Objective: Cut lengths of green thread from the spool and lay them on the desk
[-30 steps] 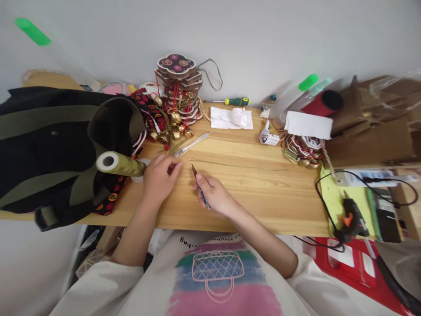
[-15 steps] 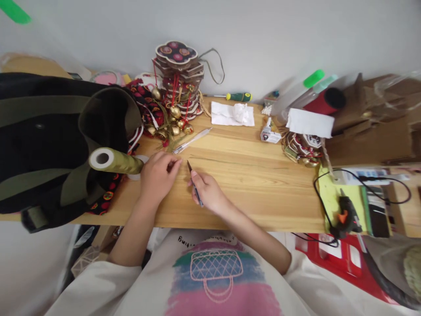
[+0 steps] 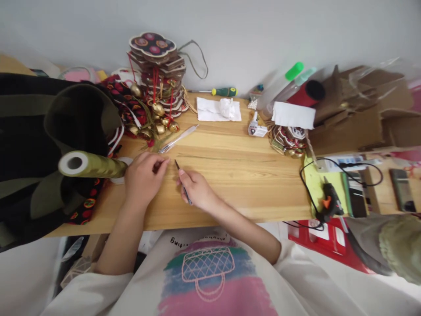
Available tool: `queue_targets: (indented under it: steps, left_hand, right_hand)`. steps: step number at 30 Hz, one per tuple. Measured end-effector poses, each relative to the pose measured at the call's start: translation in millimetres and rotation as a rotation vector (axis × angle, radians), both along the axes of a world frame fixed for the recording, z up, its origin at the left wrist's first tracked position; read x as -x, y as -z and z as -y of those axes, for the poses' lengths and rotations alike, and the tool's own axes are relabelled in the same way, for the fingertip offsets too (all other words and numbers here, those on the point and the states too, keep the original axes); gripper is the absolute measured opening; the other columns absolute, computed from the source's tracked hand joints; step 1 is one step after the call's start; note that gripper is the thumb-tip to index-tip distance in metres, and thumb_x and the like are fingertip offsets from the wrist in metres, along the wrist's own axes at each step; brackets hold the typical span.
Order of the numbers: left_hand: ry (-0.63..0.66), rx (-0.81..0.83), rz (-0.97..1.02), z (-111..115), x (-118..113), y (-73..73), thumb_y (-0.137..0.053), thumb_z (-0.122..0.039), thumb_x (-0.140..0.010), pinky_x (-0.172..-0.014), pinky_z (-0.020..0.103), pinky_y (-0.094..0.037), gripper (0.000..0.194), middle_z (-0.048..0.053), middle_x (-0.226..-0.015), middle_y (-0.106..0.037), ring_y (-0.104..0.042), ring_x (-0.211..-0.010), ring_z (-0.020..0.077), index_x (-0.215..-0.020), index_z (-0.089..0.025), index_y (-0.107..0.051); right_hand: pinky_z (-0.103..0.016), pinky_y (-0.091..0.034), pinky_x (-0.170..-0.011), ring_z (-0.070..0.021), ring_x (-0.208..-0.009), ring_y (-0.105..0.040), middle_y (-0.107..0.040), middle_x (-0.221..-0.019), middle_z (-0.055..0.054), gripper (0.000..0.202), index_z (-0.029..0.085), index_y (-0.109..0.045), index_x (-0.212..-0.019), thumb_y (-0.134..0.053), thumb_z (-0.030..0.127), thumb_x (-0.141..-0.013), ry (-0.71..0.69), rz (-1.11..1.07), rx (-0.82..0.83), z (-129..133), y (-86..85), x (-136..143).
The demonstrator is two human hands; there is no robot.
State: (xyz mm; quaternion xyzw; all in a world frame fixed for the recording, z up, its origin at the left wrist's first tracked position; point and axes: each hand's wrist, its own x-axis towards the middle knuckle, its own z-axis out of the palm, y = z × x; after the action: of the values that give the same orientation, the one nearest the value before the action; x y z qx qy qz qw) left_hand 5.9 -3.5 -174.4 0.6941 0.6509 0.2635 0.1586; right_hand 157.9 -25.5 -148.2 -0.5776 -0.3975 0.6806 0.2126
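My left hand (image 3: 144,174) rests near the table's front left, thumb and fingertips pinched together. Whatever may be between those fingertips is too small to make out. A short way to the right, my right hand (image 3: 197,188) grips a slim dark pointed tool (image 3: 187,195), its tip pointing up and away from me. Its kind is not clear. Just beyond the hands a thin dark cord (image 3: 210,158) lies across the wood. A clear pen (image 3: 179,138) lies beyond my left fingertips.
A roll of olive ribbon (image 3: 92,165) and a black bag (image 3: 23,131) flank my left hand. Stacked patterned plaques (image 3: 154,48) with gold bells stand behind. Farther right are white paper (image 3: 210,109), a glue bottle (image 3: 256,127), cardboard boxes (image 3: 345,123) and a glue gun (image 3: 330,199).
The view has shifted, so everything on the table appears farther left. Both hands keep nearly the same pose and spacing, and my right hand still holds the tool.
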Motion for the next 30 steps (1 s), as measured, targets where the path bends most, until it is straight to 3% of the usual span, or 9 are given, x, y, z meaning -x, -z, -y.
queue_targets:
  steps: [30]
  left_hand:
    - [0.000, -0.008, -0.004, -0.2, -1.8, 0.1, -0.055, -0.035, -0.086, -0.066, 0.028, -0.039, 0.022, 0.001, -0.072, -0.057, -0.052, -0.068, 0.0154, -0.071, -0.019, -0.059]
  right_hand:
    - [-0.019, -0.027, -0.035, -0.0074, -0.028, -0.034, -0.039, -0.031, 0.009, 0.040, 0.021, -0.043, -0.063, -0.037, 0.031, -0.101, 0.029, -0.003, 0.014, -0.7, 2.3, 2.1]
